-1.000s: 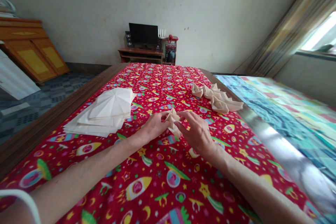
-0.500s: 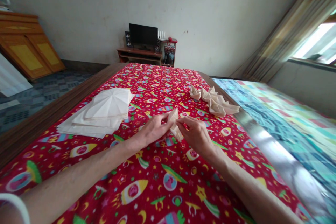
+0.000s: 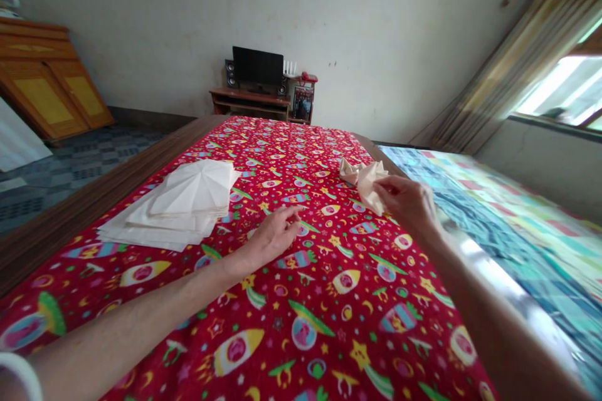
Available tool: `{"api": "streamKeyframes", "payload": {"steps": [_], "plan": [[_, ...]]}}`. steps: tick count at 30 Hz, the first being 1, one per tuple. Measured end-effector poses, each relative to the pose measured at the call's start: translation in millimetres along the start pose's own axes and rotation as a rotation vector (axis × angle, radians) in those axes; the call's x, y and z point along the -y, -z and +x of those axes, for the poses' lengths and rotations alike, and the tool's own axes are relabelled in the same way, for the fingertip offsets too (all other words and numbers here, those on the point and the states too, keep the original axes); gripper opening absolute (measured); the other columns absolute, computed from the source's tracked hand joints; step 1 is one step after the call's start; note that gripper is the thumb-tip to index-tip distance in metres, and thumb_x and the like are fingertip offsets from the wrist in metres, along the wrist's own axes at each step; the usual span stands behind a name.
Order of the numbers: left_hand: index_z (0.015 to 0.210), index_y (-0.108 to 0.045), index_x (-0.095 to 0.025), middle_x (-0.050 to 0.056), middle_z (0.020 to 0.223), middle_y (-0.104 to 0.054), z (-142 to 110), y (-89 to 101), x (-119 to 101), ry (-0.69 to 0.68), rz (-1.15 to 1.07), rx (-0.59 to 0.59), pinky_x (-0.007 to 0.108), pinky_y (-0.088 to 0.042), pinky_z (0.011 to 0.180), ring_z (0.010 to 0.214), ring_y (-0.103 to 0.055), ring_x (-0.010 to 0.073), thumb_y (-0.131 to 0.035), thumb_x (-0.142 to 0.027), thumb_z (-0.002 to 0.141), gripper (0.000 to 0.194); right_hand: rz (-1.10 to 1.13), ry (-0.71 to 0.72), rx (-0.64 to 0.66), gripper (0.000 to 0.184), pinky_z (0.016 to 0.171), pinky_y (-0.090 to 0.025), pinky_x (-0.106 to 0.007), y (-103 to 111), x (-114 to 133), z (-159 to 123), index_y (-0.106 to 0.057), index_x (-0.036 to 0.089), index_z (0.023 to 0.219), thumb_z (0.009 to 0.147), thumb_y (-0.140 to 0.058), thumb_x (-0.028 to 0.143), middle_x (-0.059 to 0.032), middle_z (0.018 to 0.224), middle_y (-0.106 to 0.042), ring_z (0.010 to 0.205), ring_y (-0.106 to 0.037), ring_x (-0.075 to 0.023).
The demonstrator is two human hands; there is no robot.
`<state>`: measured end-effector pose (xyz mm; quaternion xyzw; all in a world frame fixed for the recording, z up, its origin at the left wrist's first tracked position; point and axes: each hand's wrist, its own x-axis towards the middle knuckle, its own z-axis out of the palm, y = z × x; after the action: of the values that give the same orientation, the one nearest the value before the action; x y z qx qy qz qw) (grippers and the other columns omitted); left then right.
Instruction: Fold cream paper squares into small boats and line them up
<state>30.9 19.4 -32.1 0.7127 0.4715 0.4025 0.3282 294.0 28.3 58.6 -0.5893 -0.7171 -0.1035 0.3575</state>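
Note:
My right hand point(image 3: 405, 197) pinches a folded paper piece point(image 3: 370, 187), cream and pointed, at the right side of the red cloth point(image 3: 324, 269). Just behind it lie other folded paper shapes point(image 3: 348, 170), partly hidden by the hand and the held piece. Over the middle of the cloth, my left hand point(image 3: 273, 233) holds nothing; its fingers are loosely bent and a little apart. A stack of creased cream paper sheets point(image 3: 190, 191) rests on the cloth to the left of that hand.
The patterned cloth covers a table with a dark wooden edge point(image 3: 155, 153). Beyond its far end stand a monitor point(image 3: 258, 66) and a red telephone point(image 3: 309, 78). A bed with a checked cover point(image 3: 480, 200) is at the right, a wooden cabinet point(image 3: 51, 78) at the left.
My right hand has carried the folded paper piece from the middle to the right, beside the other folded shapes. The left hand has let go of it and stays near the middle.

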Motion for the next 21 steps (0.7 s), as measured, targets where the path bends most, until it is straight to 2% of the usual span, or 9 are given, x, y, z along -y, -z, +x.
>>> {"api": "streamKeyframes", "payload": {"steps": [1,3,6,13,17,21], "plan": [[0.119,-0.059,-0.018,0.006,0.097,-0.063,0,-0.5,2,-0.009,0.010,0.006,0.025,-0.050,0.060,0.062,-0.057,0.0114,-0.049,-0.023,0.081,0.039,-0.069,-0.017,0.010,0.021,0.053,-0.035,-0.023,6,-13,10,-0.074,0.012,0.082,0.079,-0.057,0.025,-0.0062,0.063,-0.067,0.055,-0.057,-0.0109],[0.113,-0.063,-0.017,0.007,0.097,-0.063,0,-0.2,2,-0.029,0.031,0.009,0.026,-0.051,0.064,0.066,-0.059,0.0124,-0.049,-0.019,0.080,0.037,-0.192,-0.044,0.115,0.026,0.054,-0.033,-0.026,14,-36,26,-0.073,0.007,0.084,0.081,-0.053,0.024,-0.0113,0.066,-0.068,0.057,-0.057,-0.0104],[0.109,-0.066,-0.016,0.008,0.097,-0.063,-1,1.4,-2,-0.046,0.067,0.019,0.028,-0.051,0.066,0.071,-0.061,0.0146,-0.048,-0.017,0.079,0.034,-0.303,-0.031,0.214,0.025,0.056,-0.032,-0.029,13,-57,38,-0.073,0.005,0.080,0.080,-0.052,0.019,-0.0154,0.070,-0.069,0.059,-0.057,-0.0101],[0.111,-0.065,-0.015,0.008,0.101,-0.062,-2,1.7,-2,-0.038,0.091,0.058,0.023,-0.049,0.059,0.067,-0.060,0.0118,-0.044,-0.016,0.082,0.036,-0.393,-0.009,0.315,0.029,0.057,-0.030,-0.031,-1,-68,37,-0.072,0.006,0.079,0.082,-0.047,0.019,-0.0157,0.072,-0.068,0.064,-0.058,-0.0107],[0.111,-0.065,-0.013,0.008,0.101,-0.062,-2,2.6,-4,-0.018,0.105,0.077,0.021,-0.048,0.057,0.064,-0.059,0.0104,-0.043,-0.014,0.083,0.036,-0.464,-0.029,0.318,0.027,0.057,-0.030,-0.028,0,-74,44,-0.072,0.007,0.084,0.082,-0.048,0.018,-0.0151,0.077,-0.069,0.068,-0.060,-0.0131],[0.111,-0.065,-0.013,0.007,0.101,-0.062,-3,4.2,-7,-0.011,0.136,0.090,0.019,-0.048,0.057,0.065,-0.059,0.0093,-0.044,-0.012,0.083,0.035,-0.523,-0.018,0.374,0.024,0.056,-0.033,-0.024,4,-77,49,-0.073,0.011,0.084,0.080,-0.050,0.017,-0.0129,0.078,-0.070,0.066,-0.061,-0.0155]]}}
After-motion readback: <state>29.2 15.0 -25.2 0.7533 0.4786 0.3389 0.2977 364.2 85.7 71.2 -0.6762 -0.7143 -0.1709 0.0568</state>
